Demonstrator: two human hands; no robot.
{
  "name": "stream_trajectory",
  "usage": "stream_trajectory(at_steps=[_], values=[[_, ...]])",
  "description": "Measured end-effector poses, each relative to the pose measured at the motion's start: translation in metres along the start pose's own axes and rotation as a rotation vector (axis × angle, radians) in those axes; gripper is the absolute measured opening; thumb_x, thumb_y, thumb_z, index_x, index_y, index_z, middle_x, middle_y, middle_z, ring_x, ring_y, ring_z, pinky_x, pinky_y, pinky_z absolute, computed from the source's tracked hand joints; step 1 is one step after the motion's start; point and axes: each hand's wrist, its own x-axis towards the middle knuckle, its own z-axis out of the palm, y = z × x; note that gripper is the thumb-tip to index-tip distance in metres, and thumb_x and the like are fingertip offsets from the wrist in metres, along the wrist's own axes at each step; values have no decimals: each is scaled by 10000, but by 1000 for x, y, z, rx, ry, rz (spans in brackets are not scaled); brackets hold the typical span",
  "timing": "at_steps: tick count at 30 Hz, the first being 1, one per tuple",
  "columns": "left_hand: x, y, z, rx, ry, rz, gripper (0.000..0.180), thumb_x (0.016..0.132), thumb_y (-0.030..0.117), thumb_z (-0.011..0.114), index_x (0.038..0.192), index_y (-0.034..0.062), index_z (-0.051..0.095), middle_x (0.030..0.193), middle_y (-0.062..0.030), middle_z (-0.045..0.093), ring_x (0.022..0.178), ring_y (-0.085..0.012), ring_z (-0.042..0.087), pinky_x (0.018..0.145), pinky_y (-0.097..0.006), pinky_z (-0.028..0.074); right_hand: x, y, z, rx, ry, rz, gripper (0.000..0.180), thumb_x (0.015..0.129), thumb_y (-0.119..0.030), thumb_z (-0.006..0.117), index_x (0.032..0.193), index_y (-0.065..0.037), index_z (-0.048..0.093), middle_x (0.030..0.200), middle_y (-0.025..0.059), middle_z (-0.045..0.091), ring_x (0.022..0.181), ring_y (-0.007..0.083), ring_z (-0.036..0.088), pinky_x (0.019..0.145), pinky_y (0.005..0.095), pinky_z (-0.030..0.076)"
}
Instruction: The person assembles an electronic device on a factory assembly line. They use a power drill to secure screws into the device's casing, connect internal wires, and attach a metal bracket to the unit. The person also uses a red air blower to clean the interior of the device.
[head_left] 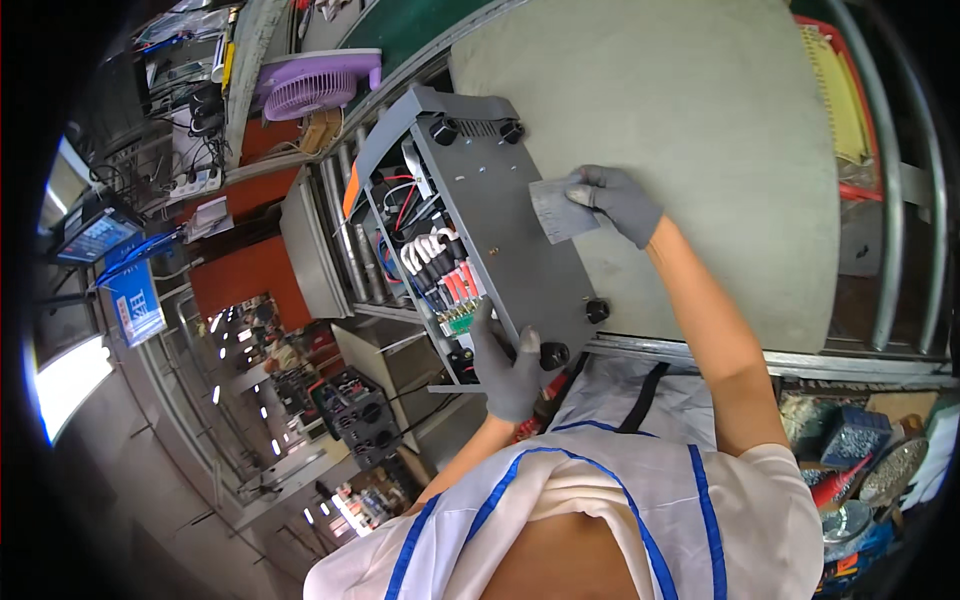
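Observation:
A dark grey metal machine case point(510, 230) lies tipped on the bench, its flat panel with black round feet point(444, 130) facing me. Its open side shows coloured wires, white-sleeved cables point(428, 250) and a green circuit board point(462, 324). My left hand point(510, 375), in a grey glove, grips the near edge of the case, thumb on the panel and fingers over the open side. In my gloved right hand point(620, 203), a thin grey rectangular piece point(562, 210), perhaps a cloth or pad, is pinched between thumb and fingers over the panel.
The case rests beside a pale grey board point(700, 120) on the bench. Metal rollers point(345, 205) run behind it at left. A purple fan point(312, 90) stands at the far left. A red tray point(850, 110) with yellow items is at far right; parts bins point(855, 440) sit near right.

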Motion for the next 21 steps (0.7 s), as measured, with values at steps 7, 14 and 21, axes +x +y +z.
stream_trajectory(at_steps=[7,14,21], values=[[-2,-15,-6,129,-9,24,613,812,87,638,1342,-42,358,906,-45,510,751,-102,488,677,-242,412,51,-2,18,27,-92,128,138,888,-171,599,970,-61,609,858,-21,582,835,71,528,772,233,434],[-6,-12,-5,166,50,-50,621,781,45,656,1333,-35,384,928,-55,520,724,-99,495,655,-227,429,60,15,23,22,-115,48,191,876,-189,609,979,-29,607,884,-4,599,828,76,535,762,241,442],[-1,1,3,108,92,-108,621,748,-1,649,1321,-30,410,943,-46,514,785,-97,490,724,-233,428,70,22,23,32,-109,122,149,872,-138,613,966,-22,623,810,7,624,708,65,559,652,244,475]])
